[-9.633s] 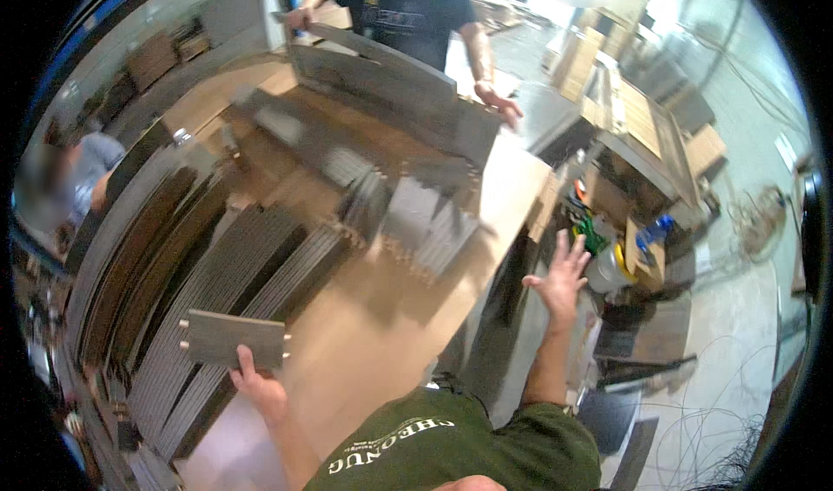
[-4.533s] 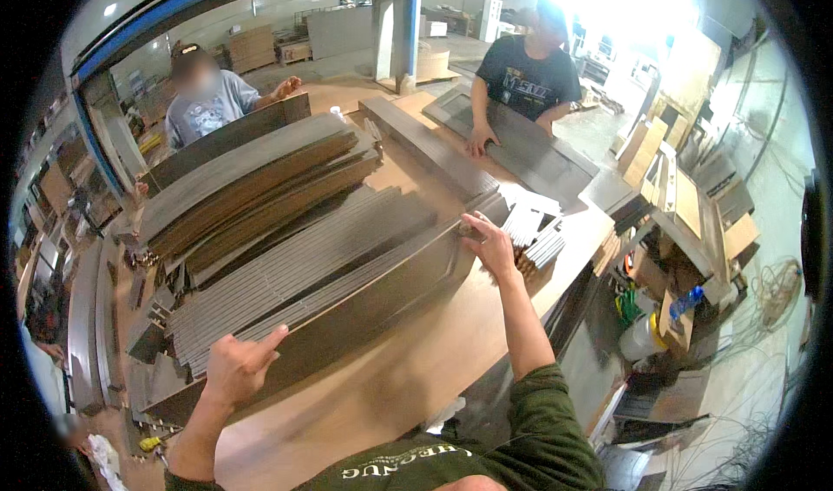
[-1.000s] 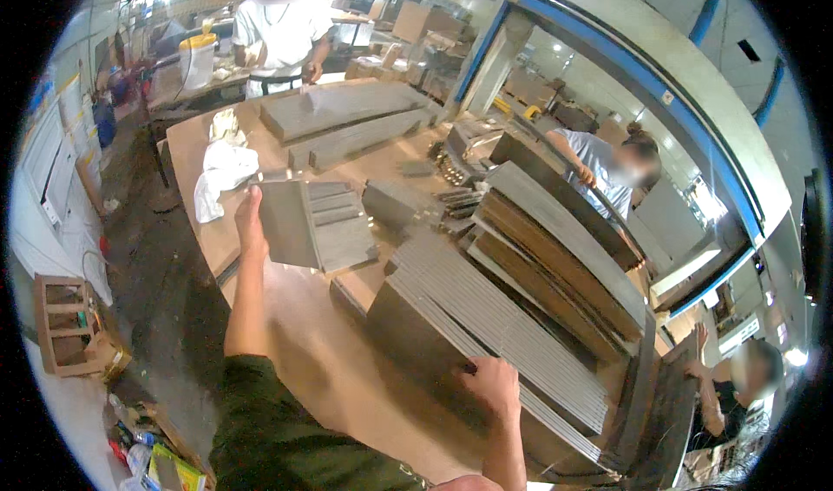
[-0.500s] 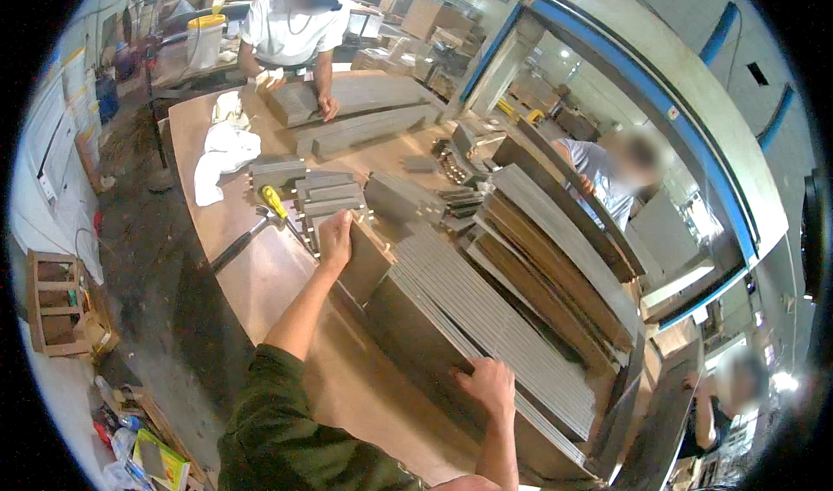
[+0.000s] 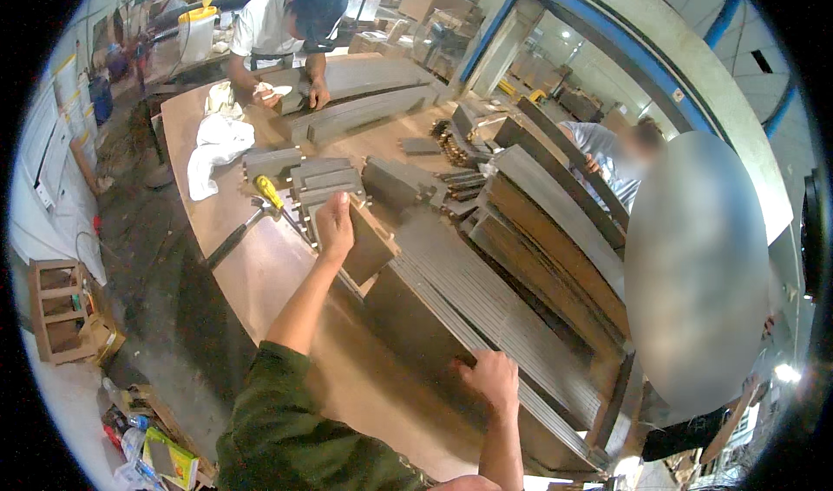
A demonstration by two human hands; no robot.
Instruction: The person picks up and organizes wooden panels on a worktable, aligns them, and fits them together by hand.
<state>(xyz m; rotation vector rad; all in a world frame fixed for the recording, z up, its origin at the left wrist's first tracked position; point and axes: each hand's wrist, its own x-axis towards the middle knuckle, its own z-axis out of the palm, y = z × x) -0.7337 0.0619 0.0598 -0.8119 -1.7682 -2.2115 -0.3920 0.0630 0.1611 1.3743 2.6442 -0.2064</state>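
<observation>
My left hand [image 5: 335, 226] is closed on the end of a short dark-grey panel [image 5: 371, 246], which stands tilted on edge. Its lower side is close to the end of a long grey board [image 5: 421, 326] standing on edge; whether they touch I cannot tell. My right hand [image 5: 491, 378] grips that long board by its top edge, thumb on the near face, fingers over the far side. Right behind it lies a stack of long grooved grey boards [image 5: 495, 317]. Small grey blocks with pegs [image 5: 325, 179] lie beyond my left hand.
A hammer [image 5: 236, 238] and a yellow-handled screwdriver [image 5: 271, 193] lie left of my left hand, with white cloths [image 5: 217, 148] farther back. Co-workers stand behind the table [image 5: 252, 287] and at the right. More long boards [image 5: 555, 239] are stacked to the right.
My left hand has lifted and tilted the short panel slightly; my right hand stays on the long board. The far co-worker bends lower, and a person at the right has come closer.
</observation>
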